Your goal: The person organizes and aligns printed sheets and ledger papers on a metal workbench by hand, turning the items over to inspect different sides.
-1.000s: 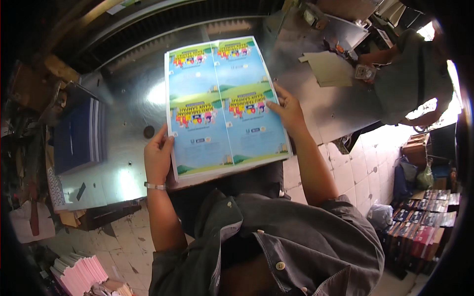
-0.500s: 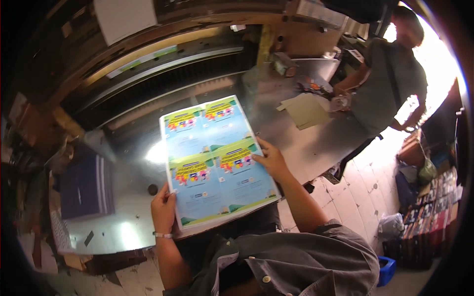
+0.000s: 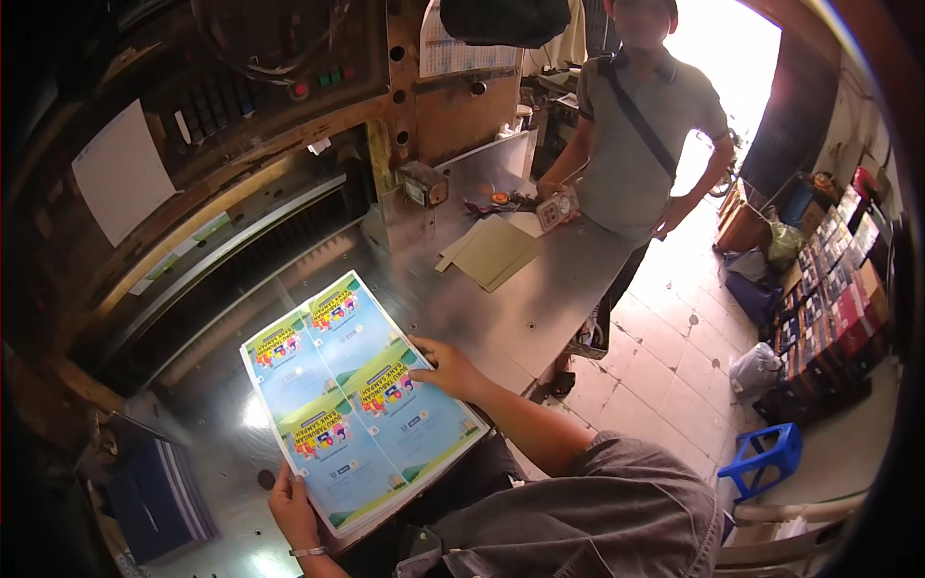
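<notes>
Both my hands hold a stack of printed sheets at the near edge of the metal table. Its top sheet carries the same blue, green and yellow cartoon design, repeated in a grid. My left hand grips the lower left edge, thumb on top and a band around the wrist. At the right edge, my right hand is closed on the stack with its thumb over the face. The fingers beneath the paper are hidden.
Beyond the table's left part runs a machine with a dark slot. Dark blue sheets lie at left, tan cards farther back. A person stands at the table's far right. A blue stool is on the tiled floor.
My view has swung to the right, so the sheets appear lower left and more of the person and floor shows. Both hands still grip the stack.
</notes>
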Demonstrator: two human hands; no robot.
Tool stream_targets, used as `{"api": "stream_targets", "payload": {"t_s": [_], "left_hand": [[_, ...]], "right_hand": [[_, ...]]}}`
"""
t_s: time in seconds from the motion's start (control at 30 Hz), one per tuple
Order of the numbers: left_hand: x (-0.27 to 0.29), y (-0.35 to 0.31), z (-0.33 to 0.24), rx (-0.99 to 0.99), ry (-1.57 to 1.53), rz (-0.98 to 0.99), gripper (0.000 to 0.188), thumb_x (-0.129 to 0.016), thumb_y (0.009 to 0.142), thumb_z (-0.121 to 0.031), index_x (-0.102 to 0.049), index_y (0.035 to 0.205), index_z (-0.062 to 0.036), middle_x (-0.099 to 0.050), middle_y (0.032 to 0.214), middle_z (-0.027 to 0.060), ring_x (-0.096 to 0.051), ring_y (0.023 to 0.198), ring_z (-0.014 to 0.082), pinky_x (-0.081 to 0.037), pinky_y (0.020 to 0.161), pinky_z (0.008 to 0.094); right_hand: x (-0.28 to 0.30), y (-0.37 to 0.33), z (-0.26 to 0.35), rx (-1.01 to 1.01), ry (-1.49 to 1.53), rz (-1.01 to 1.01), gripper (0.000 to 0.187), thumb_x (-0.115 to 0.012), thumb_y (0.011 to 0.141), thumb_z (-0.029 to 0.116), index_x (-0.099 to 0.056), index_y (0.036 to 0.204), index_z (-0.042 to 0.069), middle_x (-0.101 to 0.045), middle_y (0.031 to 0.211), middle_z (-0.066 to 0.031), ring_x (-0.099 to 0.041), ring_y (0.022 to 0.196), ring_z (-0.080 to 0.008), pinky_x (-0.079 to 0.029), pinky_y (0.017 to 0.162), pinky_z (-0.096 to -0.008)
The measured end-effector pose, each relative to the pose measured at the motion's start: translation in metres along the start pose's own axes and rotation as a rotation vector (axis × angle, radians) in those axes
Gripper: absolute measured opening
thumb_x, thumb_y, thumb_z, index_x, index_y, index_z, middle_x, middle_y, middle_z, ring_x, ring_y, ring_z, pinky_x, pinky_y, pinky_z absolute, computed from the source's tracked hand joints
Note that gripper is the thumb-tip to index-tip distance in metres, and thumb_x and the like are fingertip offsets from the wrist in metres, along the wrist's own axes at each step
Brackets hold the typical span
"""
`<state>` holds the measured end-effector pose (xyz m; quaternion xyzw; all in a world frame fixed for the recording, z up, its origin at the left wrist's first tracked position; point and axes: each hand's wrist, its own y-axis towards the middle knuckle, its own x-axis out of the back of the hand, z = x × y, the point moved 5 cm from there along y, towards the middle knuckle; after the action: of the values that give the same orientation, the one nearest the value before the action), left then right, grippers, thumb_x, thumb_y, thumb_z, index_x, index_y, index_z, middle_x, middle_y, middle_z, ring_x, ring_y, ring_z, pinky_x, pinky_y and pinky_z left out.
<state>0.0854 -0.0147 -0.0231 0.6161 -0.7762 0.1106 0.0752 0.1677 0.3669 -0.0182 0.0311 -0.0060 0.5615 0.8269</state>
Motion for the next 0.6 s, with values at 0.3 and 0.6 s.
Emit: {"api": "stream_targets", "payload": {"t_s": [0.3,0.6], "left_hand": [[0.003,0.004,0.005,-0.04,-0.059,-0.035,0.044,-0.056,0.098,0.0,-0.056,0.142,0.0067,-0.069,0.101,0.0066,-0.063,0.086,0.0087,-0.051,0.078,0.0243],[0.002,0.004,0.009,-0.029,-0.123,-0.044,0.045,-0.057,0.098,0.0,-0.055,0.143,0.0061,-0.069,0.1,0.0062,-0.062,0.085,0.0086,-0.051,0.078,0.0239]], "right_hand": [[-0.003,0.002,0.001,-0.011,-0.022,0.007,0.073,-0.073,0.089,0.003,-0.04,0.155,0.002,-0.071,0.119,-0.0201,-0.071,0.102,-0.0196,-0.056,0.083,-0.032],[-0.003,0.002,0.001,0.015,-0.064,0.027,0.073,-0.072,0.093,0.006,-0.036,0.157,0.001,-0.071,0.119,-0.0188,-0.069,0.101,-0.0154,-0.055,0.082,-0.0296]]}}
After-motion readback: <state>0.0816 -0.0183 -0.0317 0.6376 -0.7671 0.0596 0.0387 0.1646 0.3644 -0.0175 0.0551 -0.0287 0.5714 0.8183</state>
